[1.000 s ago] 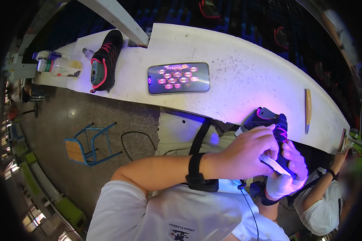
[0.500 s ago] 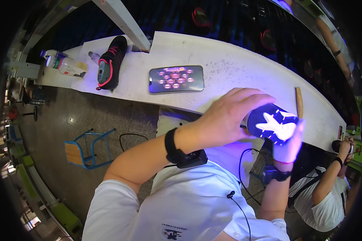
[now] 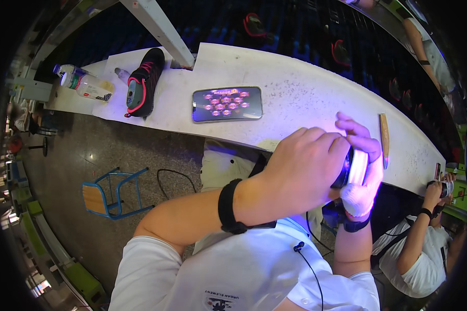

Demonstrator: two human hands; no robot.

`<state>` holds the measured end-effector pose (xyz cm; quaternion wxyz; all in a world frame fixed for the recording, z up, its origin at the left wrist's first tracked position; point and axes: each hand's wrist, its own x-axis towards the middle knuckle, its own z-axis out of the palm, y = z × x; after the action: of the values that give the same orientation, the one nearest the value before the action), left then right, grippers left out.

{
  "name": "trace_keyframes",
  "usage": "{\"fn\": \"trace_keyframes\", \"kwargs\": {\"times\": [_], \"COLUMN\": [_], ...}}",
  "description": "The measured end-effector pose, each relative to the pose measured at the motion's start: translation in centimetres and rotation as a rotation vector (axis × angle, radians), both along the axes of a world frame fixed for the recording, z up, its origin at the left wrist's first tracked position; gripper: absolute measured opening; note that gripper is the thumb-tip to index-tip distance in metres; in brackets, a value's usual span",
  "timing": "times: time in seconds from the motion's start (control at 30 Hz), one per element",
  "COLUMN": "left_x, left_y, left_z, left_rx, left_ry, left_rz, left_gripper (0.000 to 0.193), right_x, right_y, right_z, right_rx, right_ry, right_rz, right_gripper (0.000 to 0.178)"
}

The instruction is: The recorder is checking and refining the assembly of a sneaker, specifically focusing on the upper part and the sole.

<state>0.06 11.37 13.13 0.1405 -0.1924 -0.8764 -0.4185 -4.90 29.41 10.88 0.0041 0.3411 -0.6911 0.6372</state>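
Observation:
My left hand point(image 3: 308, 166) is curled round the dark side of what looks like a shoe point(image 3: 357, 167), held just over the table's front edge. Its thick white edge glows in violet light; much of it is hidden behind my fingers. From the other side my right hand point(image 3: 372, 179) grips it, the fingers bent over the top and a white covering showing near the thumb. A wooden-handled tool point(image 3: 384, 136) lies on the table just beyond my right hand. Left of both hands a phone point(image 3: 227, 104) rests flat, its screen lit.
A black shoe with pink trim point(image 3: 146, 83) lies at the table's point(image 3: 285, 78) left end, beside plastic bottles point(image 3: 91, 85). A white post point(image 3: 161, 31) rises behind it. A blue-framed stool point(image 3: 117, 194) is on the floor at left. A co-worker point(image 3: 417, 249) sits at right.
The held thing has turned, so its white edge shows instead of the dark face with the white pattern. My left hand has shifted right and nearer; my right fingers have come up over the top.

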Motion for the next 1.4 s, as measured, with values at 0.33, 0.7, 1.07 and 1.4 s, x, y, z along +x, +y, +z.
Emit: {"fn": "trace_keyframes", "kwargs": {"times": [0.33,0.7,1.07,1.4], "left_x": [0.1,-0.1,-0.3,-0.4], "left_y": [0.0,0.5,1.2,1.4], "left_z": [-0.9,-0.4,-0.1,-0.3], "left_rx": [0.089,0.032,0.009,-0.004], "left_ry": [0.088,0.098,0.101,0.105], "left_rz": [0.104,0.145,0.113,0.087], "left_gripper": [0.054,0.057,0.054,0.055], "right_x": [-0.5,-0.4,-0.8,-0.5], "right_y": [0.4,0.4,0.9,0.9], "right_z": [-2.4,-2.4,-2.6,-2.3], "right_rx": [-0.878,-0.694,-0.655,-0.533], "right_ry": [-0.610,-0.501,-0.422,-0.348], "right_rz": [0.209,0.125,0.181,0.133], "right_gripper": [0.041,0.060,0.062,0.059]}}
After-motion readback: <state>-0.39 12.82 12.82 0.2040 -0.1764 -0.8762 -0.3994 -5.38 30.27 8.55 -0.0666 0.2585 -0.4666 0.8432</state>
